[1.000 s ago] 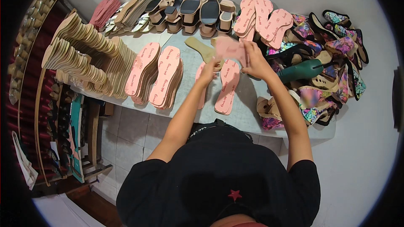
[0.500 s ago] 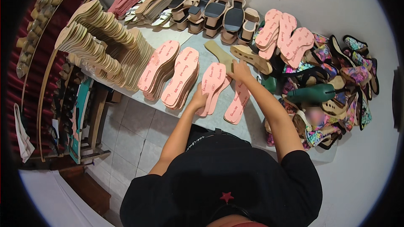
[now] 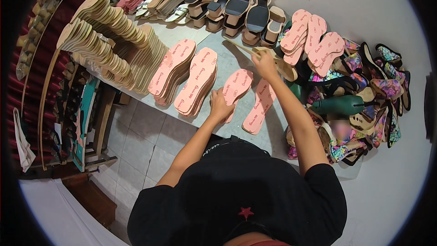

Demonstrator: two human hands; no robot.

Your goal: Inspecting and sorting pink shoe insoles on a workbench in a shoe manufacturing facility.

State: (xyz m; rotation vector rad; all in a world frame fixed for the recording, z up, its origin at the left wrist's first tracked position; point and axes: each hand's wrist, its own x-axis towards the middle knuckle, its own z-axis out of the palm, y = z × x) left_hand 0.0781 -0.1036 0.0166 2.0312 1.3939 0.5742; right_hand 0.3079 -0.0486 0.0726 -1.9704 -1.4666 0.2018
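Note:
My right hand (image 3: 265,64) grips a tan, unprinted insole (image 3: 239,47) by its near end. The insole is tilted up on its edge and reaches away toward the back of the table. My left hand (image 3: 221,105) is closed over the narrow part of a pink printed insole (image 3: 239,84), covering its middle. Another pink insole (image 3: 259,109) lies on the table just right of it. To the left of my left hand stand two stacks of insoles with pink tops, the nearer one (image 3: 196,82) and the farther one (image 3: 173,68).
Tall rows of tan insoles (image 3: 114,54) fill the table's left end. Block-heeled sandals (image 3: 257,18) line the wall at the back. Pink insoles (image 3: 296,32) lie at the back right, beside a heap of colourful shoes with a green shoe last (image 3: 337,104).
My right hand has lifted the tan insole from lying flat to tilted on edge. My left hand has shifted from the pink insole's side to over its middle.

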